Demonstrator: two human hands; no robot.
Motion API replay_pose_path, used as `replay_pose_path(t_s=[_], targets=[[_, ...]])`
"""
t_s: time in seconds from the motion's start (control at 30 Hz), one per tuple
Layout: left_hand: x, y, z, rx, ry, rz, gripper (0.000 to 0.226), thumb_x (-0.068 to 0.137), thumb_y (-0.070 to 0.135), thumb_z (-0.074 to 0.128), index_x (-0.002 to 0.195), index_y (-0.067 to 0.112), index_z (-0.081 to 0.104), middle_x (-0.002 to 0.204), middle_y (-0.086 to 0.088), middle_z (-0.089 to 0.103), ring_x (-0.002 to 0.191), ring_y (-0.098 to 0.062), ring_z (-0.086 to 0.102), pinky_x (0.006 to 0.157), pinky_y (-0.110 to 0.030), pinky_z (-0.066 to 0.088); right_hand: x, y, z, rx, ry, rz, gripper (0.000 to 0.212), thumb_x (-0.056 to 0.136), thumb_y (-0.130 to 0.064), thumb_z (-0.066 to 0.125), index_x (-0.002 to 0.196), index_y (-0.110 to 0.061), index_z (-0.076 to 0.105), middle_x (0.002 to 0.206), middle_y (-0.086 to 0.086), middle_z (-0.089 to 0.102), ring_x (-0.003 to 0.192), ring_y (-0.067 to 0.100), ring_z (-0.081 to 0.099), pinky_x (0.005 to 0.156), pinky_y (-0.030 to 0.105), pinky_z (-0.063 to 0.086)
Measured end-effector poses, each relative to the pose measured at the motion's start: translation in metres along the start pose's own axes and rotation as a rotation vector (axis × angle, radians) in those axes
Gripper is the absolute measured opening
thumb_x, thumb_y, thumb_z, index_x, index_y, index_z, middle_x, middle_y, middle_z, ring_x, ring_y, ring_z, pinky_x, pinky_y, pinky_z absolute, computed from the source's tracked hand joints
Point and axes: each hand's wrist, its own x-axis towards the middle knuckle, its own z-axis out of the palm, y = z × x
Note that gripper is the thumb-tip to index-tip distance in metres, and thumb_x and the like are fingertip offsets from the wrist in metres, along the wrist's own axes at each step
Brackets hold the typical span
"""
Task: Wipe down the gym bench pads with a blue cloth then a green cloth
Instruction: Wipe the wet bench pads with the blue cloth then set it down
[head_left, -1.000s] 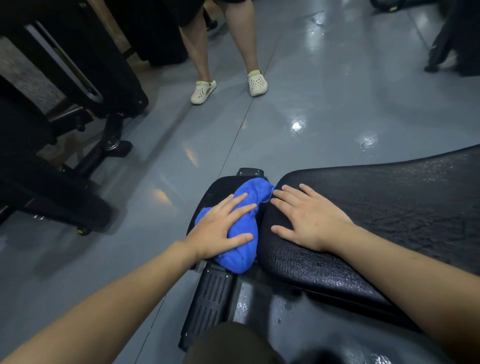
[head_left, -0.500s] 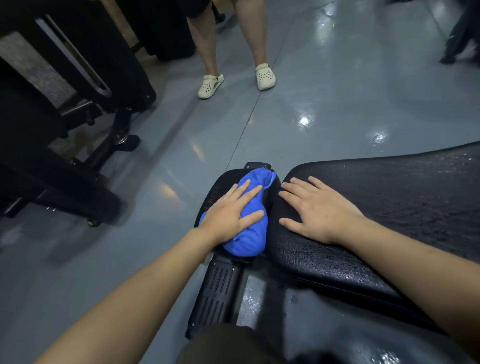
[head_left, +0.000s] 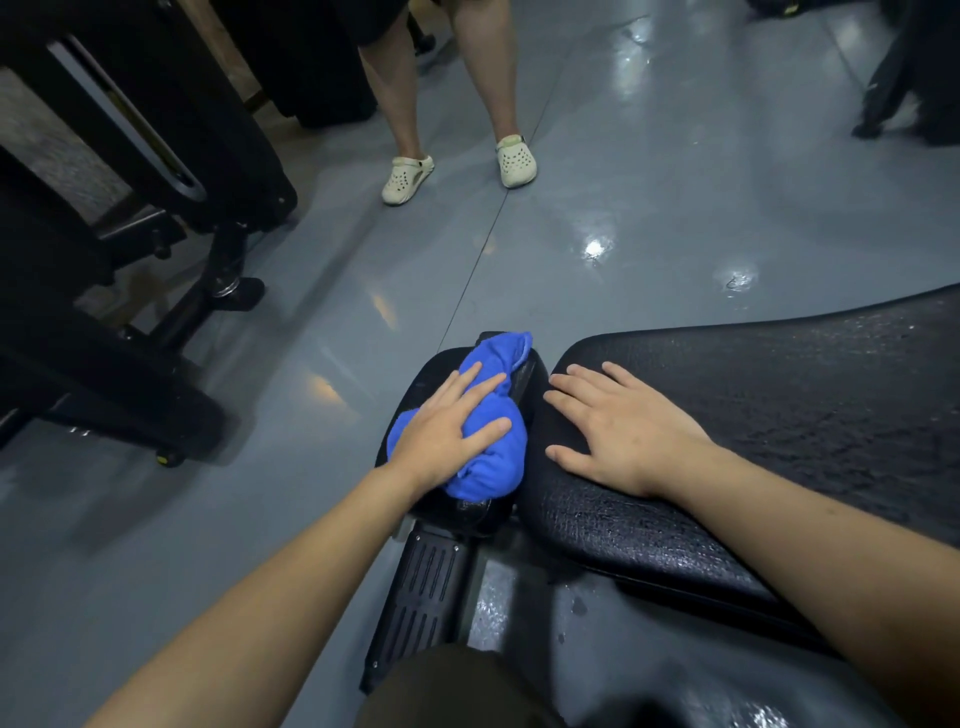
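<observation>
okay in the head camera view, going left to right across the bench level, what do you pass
Black gym machine → left hand pressing the blue cloth on the small pad → right hand flat on the large pad.

Left hand (head_left: 447, 436) presses blue cloth (head_left: 485, 415) on small pad (head_left: 431, 379); right hand (head_left: 623, 426) lies flat on large pad (head_left: 805, 389).

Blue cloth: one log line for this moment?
left hand presses blue cloth on small pad | right hand flat on big pad
</observation>
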Motion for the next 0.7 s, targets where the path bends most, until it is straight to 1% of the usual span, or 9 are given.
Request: replay_pose_path(t_s=[0.13,0.27,0.4,0.5,0.57,0.63,0.67,0.7], targets=[[-0.035,-0.004,0.008,0.016,0.034,-0.017,0.062,0.088,0.072,0.045,0.147,0.060,0.029,0.164,0.027,0.014,0.153,-0.001,0.005,0.118,-0.033,0.020,0.000,0.001,0.000,-0.003,-0.001,0.001,0.097,0.079,-0.073,-0.003,0.159,-0.023,0.022,0.167,-0.004,0.016,0.154,0.015,0.006,0.125,0.042,0.004],[-0.038,-0.003,0.014,0.009,0.066,-0.056,0.057,0.094,0.065,0.048,0.148,0.056,0.032,0.164,0.026,0.015,0.153,-0.001,0.006,0.119,-0.033,0.020,0.000,0.001,0.001,0.000,-0.008,0.001,0.099,0.077,-0.073,-0.004,0.159,-0.023,0.020,0.167,-0.004,0.015,0.154,0.015,0.005,0.125,0.042,0.003],[-0.012,-0.004,0.008,-0.004,0.033,-0.078,0.054,0.099,0.058,0.047,0.150,0.054,0.029,0.166,0.021,0.016,0.154,-0.005,0.006,0.119,-0.033,0.020,0.001,0.001,0.002,-0.005,-0.009,-0.001,0.099,0.077,-0.073,-0.004,0.159,-0.023,0.020,0.167,-0.003,0.015,0.154,0.015,0.006,0.125,0.042,0.004],[0.023,-0.015,0.003,-0.056,0.033,-0.109,0.053,0.101,0.053,0.047,0.152,0.047,0.032,0.167,0.014,0.017,0.155,-0.010,0.009,0.121,-0.032,0.017,0.001,0.001,0.001,-0.010,0.002,-0.001,0.098,0.078,-0.072,-0.004,0.159,-0.023,0.021,0.167,-0.003,0.016,0.154,0.016,0.007,0.125,0.042,0.004],[0.047,-0.022,0.000,-0.097,0.032,-0.141,0.053,0.102,0.049,0.047,0.153,0.043,0.035,0.167,0.009,0.018,0.155,-0.013,0.011,0.119,-0.027,0.017,0.001,0.001,0.001,-0.008,0.008,0.000,0.098,0.078,-0.072,-0.004,0.159,-0.023,0.021,0.167,-0.003,0.017,0.154,0.016,0.007,0.125,0.042,0.005],[0.062,-0.027,-0.002,-0.124,0.017,-0.156,0.052,0.104,0.044,0.048,0.154,0.041,0.035,0.167,0.008,0.018,0.155,-0.014,0.011,0.112,-0.019,0.017,0.001,0.002,0.002,-0.002,0.013,0.001,0.097,0.078,-0.072,-0.002,0.159,-0.023,0.022,0.166,-0.003,0.018,0.154,0.016,0.008,0.125,0.042,0.005],[0.064,-0.029,-0.003,-0.129,0.012,-0.159,0.052,0.104,0.044,0.048,0.154,0.041,0.035,0.167,0.008,0.018,0.155,-0.014,0.011,0.111,-0.018,0.017,0.001,0.002,0.001,0.001,0.013,0.001,0.097,0.079,-0.072,-0.002,0.159,-0.023,0.022,0.166,-0.004,0.018,0.154,0.015,0.008,0.125,0.042,0.005],[0.061,-0.030,-0.003,-0.134,0.020,-0.156,0.051,0.103,0.047,0.048,0.153,0.042,0.035,0.167,0.009,0.019,0.155,-0.013,0.011,0.114,-0.021,0.017,0.001,0.002,0.001,0.003,0.009,0.002,0.097,0.078,-0.072,-0.002,0.159,-0.024,0.022,0.166,-0.004,0.018,0.154,0.015,0.008,0.125,0.041,0.005]])
